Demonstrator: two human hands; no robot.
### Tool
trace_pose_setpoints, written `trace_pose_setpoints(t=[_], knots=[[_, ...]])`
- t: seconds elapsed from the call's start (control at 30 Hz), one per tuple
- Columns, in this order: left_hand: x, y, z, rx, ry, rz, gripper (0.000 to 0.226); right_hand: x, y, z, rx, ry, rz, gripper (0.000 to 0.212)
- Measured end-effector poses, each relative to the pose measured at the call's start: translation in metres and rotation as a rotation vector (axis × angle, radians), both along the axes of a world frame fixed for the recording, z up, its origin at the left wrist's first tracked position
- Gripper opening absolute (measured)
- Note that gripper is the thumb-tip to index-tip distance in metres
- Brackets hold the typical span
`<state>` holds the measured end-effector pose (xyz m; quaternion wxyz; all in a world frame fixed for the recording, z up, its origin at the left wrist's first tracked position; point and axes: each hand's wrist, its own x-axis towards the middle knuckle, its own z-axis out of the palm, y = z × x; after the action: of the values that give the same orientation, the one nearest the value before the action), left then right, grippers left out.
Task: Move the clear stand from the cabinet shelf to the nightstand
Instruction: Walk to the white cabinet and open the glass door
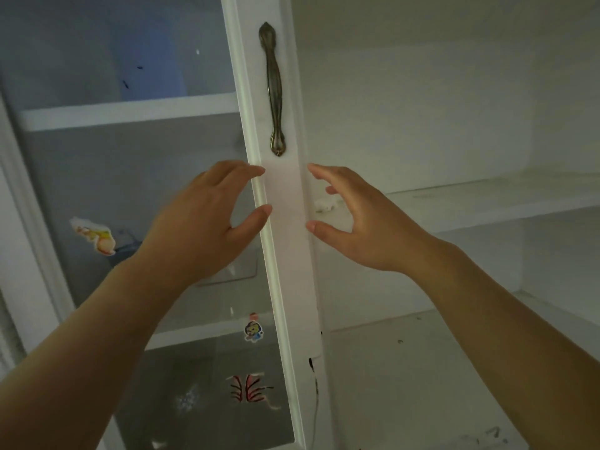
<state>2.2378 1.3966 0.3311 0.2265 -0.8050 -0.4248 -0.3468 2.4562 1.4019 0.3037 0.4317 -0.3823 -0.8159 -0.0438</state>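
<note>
- White cabinet interior fills the view: a glass-paned door to the left carries stickers, and its white frame stile with a bronze handle stands between the two raised hands.
- Left hand is seen spread and empty, fingers curved, in front of the glass just left of the stile.
- Right hand is likewise spread and empty, its fingertips just beside the stile's right edge, before the open shelf.
- Clear stand is judged to be the faint transparent outline behind the glass, below the left hand; its identity is not certain, and its long axis appears to run left to right.
- Left hand is judged nearer, but the pane lies between it and the stand; access appears to be around the stile from the open right side.
- Nightstand is not in view.
</note>
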Motion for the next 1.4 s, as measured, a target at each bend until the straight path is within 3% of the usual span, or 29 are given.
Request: trace_pose_setpoints(t=[0.37, 0.67, 1.03, 1.4], knots=[[0.033, 0.013, 0.027, 0.157, -0.119, 0.175, 0.054, 0.031, 0.066, 0.038, 0.079, -0.069, 0.224, 0.07], [0.075, 0.006, 0.056, 0.36, -0.245, 0.347, 0.067, 0.03, 0.098, 0.074, 0.214, 0.028, 0.478, 0.08], [0.085, 0.019, 0.083, 0.291, -0.205, 0.451, 0.075, 0.022, 0.13, 0.079, 0.13, 0.015, 0.637, 0.099], [0.089, 0.034, 0.07, 0.335, -0.235, 0.408, 0.062, 0.02, 0.141, 0.079, 0.052, 0.067, 0.789, 0.081]])
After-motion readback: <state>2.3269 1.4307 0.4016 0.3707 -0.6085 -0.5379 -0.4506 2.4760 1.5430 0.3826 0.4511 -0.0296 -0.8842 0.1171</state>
